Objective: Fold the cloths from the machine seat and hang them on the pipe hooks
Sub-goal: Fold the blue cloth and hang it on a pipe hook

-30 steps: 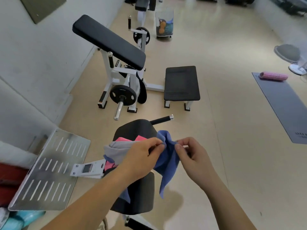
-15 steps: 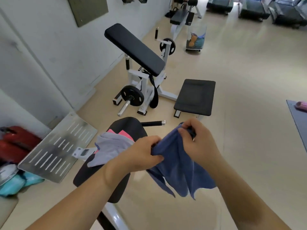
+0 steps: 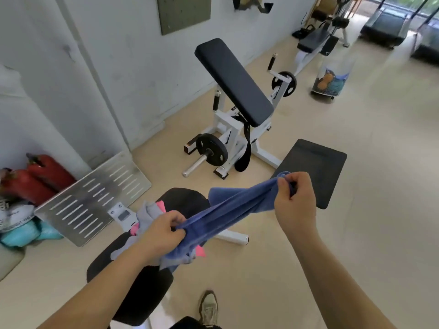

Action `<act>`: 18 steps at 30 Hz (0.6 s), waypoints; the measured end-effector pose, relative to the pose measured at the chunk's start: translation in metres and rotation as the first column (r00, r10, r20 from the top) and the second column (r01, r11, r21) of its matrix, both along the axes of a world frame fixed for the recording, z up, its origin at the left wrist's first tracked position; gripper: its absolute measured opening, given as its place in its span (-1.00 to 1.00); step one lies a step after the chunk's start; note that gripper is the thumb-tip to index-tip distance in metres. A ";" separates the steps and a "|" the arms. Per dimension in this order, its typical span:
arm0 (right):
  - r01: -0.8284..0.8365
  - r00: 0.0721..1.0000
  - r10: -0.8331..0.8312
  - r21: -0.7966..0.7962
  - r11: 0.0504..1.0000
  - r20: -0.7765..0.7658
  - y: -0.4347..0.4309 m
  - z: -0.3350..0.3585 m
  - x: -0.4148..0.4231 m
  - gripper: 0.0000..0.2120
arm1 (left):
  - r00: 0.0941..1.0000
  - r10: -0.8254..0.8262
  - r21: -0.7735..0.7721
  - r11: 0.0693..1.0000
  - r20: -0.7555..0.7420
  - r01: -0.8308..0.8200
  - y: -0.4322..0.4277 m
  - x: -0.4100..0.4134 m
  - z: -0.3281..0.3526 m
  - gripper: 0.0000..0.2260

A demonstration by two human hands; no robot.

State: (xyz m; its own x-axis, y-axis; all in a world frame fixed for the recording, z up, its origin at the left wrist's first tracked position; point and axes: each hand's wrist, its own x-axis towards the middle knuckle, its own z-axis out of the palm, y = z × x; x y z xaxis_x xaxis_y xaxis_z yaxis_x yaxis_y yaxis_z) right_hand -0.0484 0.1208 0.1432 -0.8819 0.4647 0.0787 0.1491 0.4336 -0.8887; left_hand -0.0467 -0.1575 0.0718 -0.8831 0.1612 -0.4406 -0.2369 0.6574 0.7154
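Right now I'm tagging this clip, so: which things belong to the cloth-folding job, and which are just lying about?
Job: blue cloth, gripped by left hand and right hand; grey cloth and pink cloth on the machine seat.
Lying about: padded weight bench, weight plate, red fire extinguishers, slotted metal plate, clear bin.

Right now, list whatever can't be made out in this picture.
Head view only.
Soft blue cloth: corners bunched inside the left hand and right hand grips.
Grey and pink cloths on the black padded seat: count hidden by left hand.
Pipe hooks: none made out.
Dark far treadmill: blurred.
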 end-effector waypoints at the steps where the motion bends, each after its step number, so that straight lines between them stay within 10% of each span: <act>1: -0.011 1.000 0.011 -0.008 1.000 0.013 0.004 -0.001 -0.016 -0.93 | 0.995 0.100 0.028 0.995 0.009 -0.100 -0.001 -0.010 -0.003 -0.79; 11: -0.325 0.930 0.325 -0.030 0.945 0.172 -0.039 -0.008 -0.165 -0.93 | 0.743 0.669 0.156 0.732 0.020 -0.663 -0.040 -0.049 0.013 -0.75; 18: -0.694 0.711 0.695 -0.049 0.718 0.104 -0.131 0.002 -0.249 -0.93 | 0.448 0.869 0.100 0.475 -0.207 -0.874 -0.099 -0.044 0.057 -0.80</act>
